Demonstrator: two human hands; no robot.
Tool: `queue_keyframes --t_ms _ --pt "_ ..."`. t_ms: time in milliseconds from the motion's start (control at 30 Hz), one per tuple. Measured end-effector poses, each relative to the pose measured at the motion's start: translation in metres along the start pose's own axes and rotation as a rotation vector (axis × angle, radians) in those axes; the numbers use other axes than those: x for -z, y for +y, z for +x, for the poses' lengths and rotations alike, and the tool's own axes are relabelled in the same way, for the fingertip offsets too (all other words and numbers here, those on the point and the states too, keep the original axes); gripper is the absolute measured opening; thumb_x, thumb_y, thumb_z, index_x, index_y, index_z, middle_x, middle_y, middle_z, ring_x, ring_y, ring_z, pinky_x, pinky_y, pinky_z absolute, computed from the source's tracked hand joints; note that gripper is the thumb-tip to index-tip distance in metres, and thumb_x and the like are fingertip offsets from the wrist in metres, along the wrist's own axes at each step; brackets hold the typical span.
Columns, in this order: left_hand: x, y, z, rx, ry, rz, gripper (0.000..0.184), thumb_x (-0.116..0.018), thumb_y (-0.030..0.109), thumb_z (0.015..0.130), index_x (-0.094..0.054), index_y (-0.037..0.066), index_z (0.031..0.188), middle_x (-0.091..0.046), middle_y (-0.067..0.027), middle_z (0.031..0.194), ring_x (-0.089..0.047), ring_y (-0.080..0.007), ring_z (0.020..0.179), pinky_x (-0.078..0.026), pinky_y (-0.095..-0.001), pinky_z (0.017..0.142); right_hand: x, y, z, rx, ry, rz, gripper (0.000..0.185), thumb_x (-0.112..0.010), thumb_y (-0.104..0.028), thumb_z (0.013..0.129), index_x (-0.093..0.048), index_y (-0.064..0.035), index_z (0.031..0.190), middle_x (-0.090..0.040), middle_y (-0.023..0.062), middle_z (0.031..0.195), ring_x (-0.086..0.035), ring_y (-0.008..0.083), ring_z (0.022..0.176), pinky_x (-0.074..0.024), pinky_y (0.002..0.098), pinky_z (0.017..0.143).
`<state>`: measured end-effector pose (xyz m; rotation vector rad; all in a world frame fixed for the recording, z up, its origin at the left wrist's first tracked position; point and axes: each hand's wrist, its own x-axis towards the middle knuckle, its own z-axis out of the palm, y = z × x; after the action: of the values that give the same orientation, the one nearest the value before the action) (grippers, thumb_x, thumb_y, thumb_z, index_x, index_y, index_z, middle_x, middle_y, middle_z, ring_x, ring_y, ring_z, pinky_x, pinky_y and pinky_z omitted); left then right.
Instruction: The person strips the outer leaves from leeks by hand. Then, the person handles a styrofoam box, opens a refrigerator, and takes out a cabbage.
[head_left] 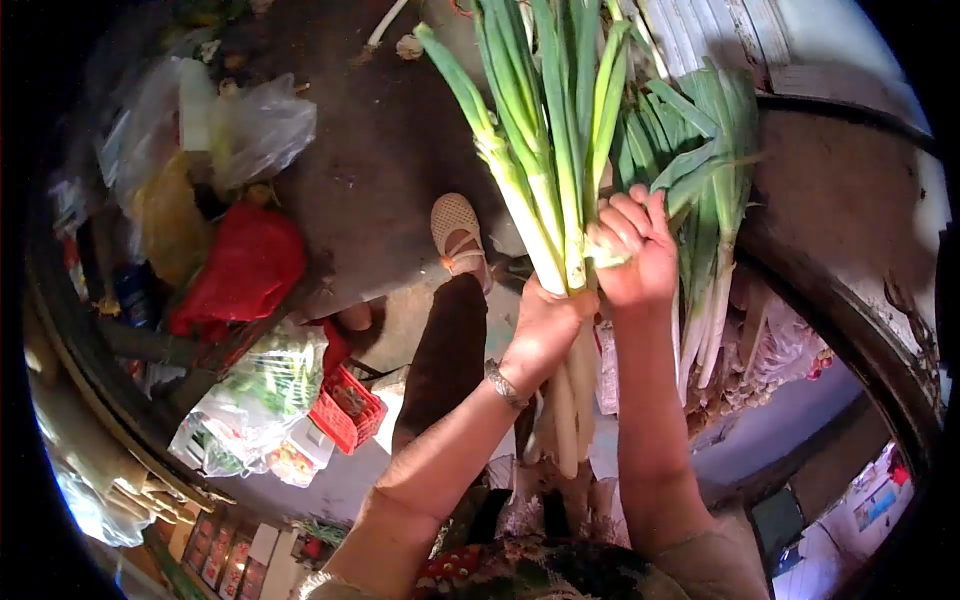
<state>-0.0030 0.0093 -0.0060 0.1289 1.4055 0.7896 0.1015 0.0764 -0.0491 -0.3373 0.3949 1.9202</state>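
A bunch of large green onions (pixel 548 185) stands between my arms, green leaves pointing away and pale stalks hanging below my grip toward my lap. My left hand (pixel 548 328), with a metal bracelet at the wrist, is wrapped round the bunch at its white part. Just right of the bunch, my right hand (pixel 638 245) is closed with fingers curled. A pale green piece of onion leaf (pixel 608 259) shows at its fingers, partly hidden. Behind the right hand lie more green onions (pixel 722 215), their white ends toward me.
On the left are a red plastic bag (pixel 255 258), clear plastic bags (pixel 270 130), bagged greens (pixel 265 385) and a red basket (pixel 350 408). Bulbs resembling garlic (pixel 775 350) lie at right. A shoe (pixel 460 232) rests on the dark floor (pixel 370 170).
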Motion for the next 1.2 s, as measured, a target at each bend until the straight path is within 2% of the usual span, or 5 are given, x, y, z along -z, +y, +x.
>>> queue_keyframes --t_ms 100,200,367,567,1200 --pt "0.005 -0.002 -0.001 0.049 -0.097 -0.165 0.018 -0.059 -0.004 0.072 -0.059 0.000 0.090 -0.061 -0.0024 0.078 -0.056 -0.0107 0.065 -0.046 -0.0262 0.057 -0.010 -0.017 0.000 -0.225 0.052 -0.167 0.026 -0.042 -0.032 0.100 -0.050 -0.0090 0.089 -0.035 -0.0038 0.061 -0.030 0.0063 0.047 -0.0299 0.0221 0.047" --pt "0.002 0.012 -0.011 0.116 -0.166 -0.111 0.020 -0.064 -0.002 0.072 -0.059 0.000 0.091 -0.061 -0.0026 0.075 -0.057 -0.0121 0.061 -0.048 -0.0277 0.056 -0.028 -0.015 0.029 0.407 0.542 -1.352 0.024 -0.051 -0.029 0.096 -0.048 -0.0126 0.080 -0.036 -0.0072 0.058 -0.031 0.0038 0.043 -0.0252 0.0215 0.038" --pt "-0.003 -0.009 -0.022 0.009 -0.252 0.003 0.032 -0.071 0.011 0.078 -0.058 0.002 0.106 -0.063 -0.0040 0.091 -0.059 -0.0118 0.078 -0.051 -0.0290 0.069 -0.011 -0.039 0.062 0.284 0.444 -1.172 0.015 -0.056 -0.024 0.093 -0.060 -0.0095 0.094 -0.057 -0.0019 0.068 -0.053 0.0155 0.058 -0.0421 0.0297 0.050" --pt "-0.003 0.004 -0.025 -0.014 -0.361 0.003 0.043 -0.068 0.006 0.074 -0.054 0.000 0.114 -0.063 -0.0048 0.102 -0.058 -0.0114 0.092 -0.049 -0.0277 0.080 -0.008 -0.010 0.050 0.234 0.362 -1.136 0.015 -0.055 -0.022 0.093 -0.060 -0.0083 0.095 -0.058 0.0013 0.071 -0.055 0.0170 0.061 -0.0434 0.0307 0.052" --pt "0.016 0.018 -0.023 0.090 -0.424 -0.069 0.035 -0.070 0.006 0.076 -0.058 -0.002 0.108 -0.064 -0.0037 0.098 -0.060 -0.0105 0.086 -0.051 -0.0265 0.071 0.006 0.001 0.079 0.330 0.309 -1.868 0.018 -0.051 -0.017 0.092 -0.062 -0.0044 0.099 -0.063 0.0115 0.081 -0.061 0.0216 0.070 -0.0477 0.0341 0.060"
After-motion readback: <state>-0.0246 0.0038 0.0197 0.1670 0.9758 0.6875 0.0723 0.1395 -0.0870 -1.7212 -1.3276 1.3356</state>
